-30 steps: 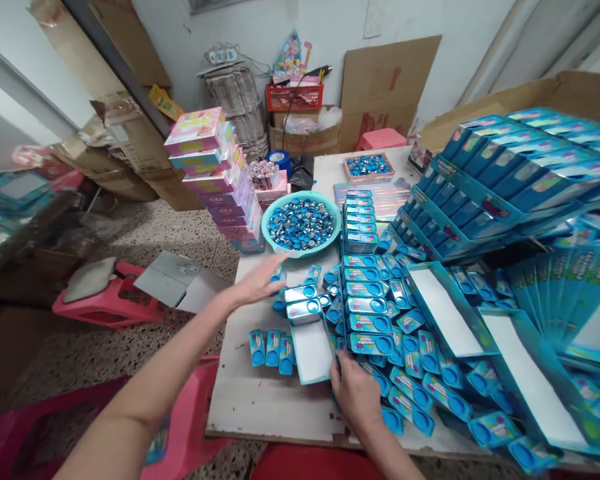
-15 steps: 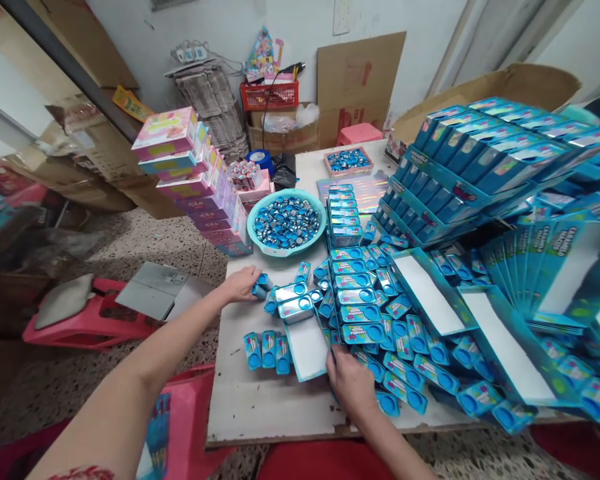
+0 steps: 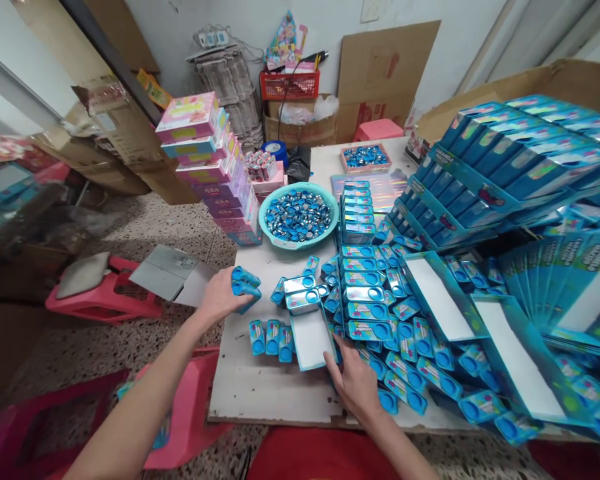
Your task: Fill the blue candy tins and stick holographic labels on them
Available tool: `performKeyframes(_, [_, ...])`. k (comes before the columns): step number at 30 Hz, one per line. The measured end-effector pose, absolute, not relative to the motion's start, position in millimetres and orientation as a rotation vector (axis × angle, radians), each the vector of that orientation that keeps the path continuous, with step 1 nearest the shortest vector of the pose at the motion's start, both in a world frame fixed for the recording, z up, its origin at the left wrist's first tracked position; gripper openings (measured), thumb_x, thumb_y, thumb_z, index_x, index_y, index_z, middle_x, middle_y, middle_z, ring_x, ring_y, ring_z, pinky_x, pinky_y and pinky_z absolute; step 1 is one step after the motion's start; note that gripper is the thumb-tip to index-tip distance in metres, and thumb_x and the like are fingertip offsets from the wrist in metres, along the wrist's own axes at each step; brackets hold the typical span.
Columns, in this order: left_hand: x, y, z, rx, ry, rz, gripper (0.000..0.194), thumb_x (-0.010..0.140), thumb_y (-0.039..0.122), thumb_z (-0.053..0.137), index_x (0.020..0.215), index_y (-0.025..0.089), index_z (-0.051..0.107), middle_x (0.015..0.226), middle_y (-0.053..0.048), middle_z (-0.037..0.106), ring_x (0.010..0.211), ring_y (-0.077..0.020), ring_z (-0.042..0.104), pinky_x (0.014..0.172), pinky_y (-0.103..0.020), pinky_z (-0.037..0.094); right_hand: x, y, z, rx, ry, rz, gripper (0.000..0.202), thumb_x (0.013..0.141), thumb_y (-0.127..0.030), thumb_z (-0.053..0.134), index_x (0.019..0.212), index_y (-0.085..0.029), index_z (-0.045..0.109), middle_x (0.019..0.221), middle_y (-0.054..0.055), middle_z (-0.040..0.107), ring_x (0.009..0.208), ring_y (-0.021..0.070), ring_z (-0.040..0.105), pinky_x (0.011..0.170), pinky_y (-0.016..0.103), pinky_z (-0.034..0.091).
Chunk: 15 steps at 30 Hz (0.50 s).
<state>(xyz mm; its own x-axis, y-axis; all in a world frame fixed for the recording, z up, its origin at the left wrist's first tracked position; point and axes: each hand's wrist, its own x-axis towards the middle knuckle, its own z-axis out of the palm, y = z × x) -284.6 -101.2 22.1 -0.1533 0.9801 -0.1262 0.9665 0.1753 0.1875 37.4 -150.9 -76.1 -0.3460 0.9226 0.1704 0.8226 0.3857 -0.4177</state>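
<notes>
My left hand (image 3: 220, 293) is closed round a pair of small blue boxes (image 3: 245, 285), raised over the table's left edge. My right hand (image 3: 353, 377) grips the right wall of a blue-edged display tray (image 3: 311, 341), thumb inside and fingers outside. Its near part shows bare white bottom. Silver-faced small boxes (image 3: 303, 300) stand at the tray's far end. Just left of the tray, several blue boxes (image 3: 271, 338) stand in a row. Right of it, a second row of blue boxes (image 3: 367, 311) labelled "Caramelo Macio" runs away from me.
A turquoise basin (image 3: 275, 243) of small blue-and-silver tins stands at the back, beside stacked pink and purple boxes (image 3: 220, 193). Loose blue boxes (image 3: 405, 370), white-bottomed trays (image 3: 443, 303) and stacked filled displays (image 3: 480, 193) crowd the right. A pink stool (image 3: 180, 420) stands left.
My left hand has lifted the pair of blue boxes off the table, up and to the left. My right hand stays at the tray, its thumb now over the wall. The view has shifted slightly.
</notes>
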Motion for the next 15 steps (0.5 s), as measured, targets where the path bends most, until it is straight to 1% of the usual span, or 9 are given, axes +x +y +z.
performKeyframes(2, [-266.5,-122.5,53.7,1.788,2.279,0.253,0.067,0.063,0.054,0.063,0.119,0.021,0.045,0.109,-0.008,0.055,0.099,-0.0277,0.055,0.082,-0.040,0.047,38.5,-152.6,-78.0,-1.490,-2.239,0.403,0.039,0.091,-0.035,0.035,0.117,-0.015,0.057,0.097,0.010,0.068,0.080,0.0188,0.065,0.060,0.025,0.046])
performKeyframes(3, [-252.7,-131.3,65.4,1.793,2.220,0.297,0.072,0.061,0.054,0.064,0.122,0.023,0.043,0.111,-0.006,0.054,0.100,-0.0259,0.055,0.083,-0.038,0.047,38.5,-153.1,-79.3,-1.492,-2.217,0.411,0.038,0.091,-0.033,0.034,0.116,-0.015,0.058,0.097,0.010,0.068,0.080,0.0188,0.065,0.060,0.025,0.047])
performKeyframes(5, [-218.4,-142.2,76.2,1.871,1.999,0.323,0.075,0.059,0.055,0.065,0.124,0.025,0.041,0.113,-0.005,0.053,0.099,-0.0237,0.055,0.083,-0.036,0.048,37.7,-153.5,-81.7,-1.504,-2.185,0.408,0.038,0.091,-0.032,0.034,0.115,-0.015,0.059,0.098,0.010,0.068,0.082,0.0191,0.065,0.061,0.026,0.048])
performKeyframes(7, [-181.8,-143.2,70.2,1.966,1.861,0.292,0.076,0.059,0.055,0.066,0.124,0.025,0.042,0.113,-0.007,0.054,0.098,-0.0243,0.054,0.082,-0.037,0.048,36.5,-153.6,-83.6,-1.504,-2.172,0.396,0.037,0.091,-0.030,0.035,0.115,-0.016,0.059,0.102,0.010,0.068,0.085,0.0190,0.065,0.064,0.026,0.048])
performKeyframes(10, [-136.9,-131.7,45.8,2.111,1.936,0.151,0.075,0.062,0.051,0.065,0.127,0.020,0.042,0.113,-0.012,0.054,0.103,-0.0299,0.050,0.086,-0.044,0.044,34.1,-154.5,-85.0,-1.484,-2.174,0.357,0.035,0.091,-0.027,0.035,0.115,-0.016,0.058,0.103,0.009,0.067,0.089,0.0183,0.064,0.067,0.025,0.048])
performKeyframes(12, [-117.8,-121.3,32.7,2.178,2.014,0.055,0.071,0.065,0.047,0.063,0.126,0.017,0.044,0.112,-0.015,0.053,0.104,-0.0323,0.048,0.086,-0.047,0.042,32.2,-155.6,-85.3,-1.492,-2.168,0.315,0.035,0.090,-0.024,0.036,0.114,-0.016,0.059,0.101,0.010,0.067,0.085,0.0180,0.064,0.064,0.024,0.048])
performKeyframes(15, [-104.6,-110.3,23.9,2.264,1.994,-0.041,0.065,0.069,0.044,0.062,0.126,0.015,0.046,0.109,-0.017,0.054,0.102,-0.0327,0.048,0.083,-0.047,0.041,29.2,-156.5,-84.6,-1.526,-2.154,0.274,0.034,0.088,-0.020,0.036,0.110,-0.015,0.060,0.097,0.009,0.067,0.076,0.0174,0.064,0.057,0.024,0.046])
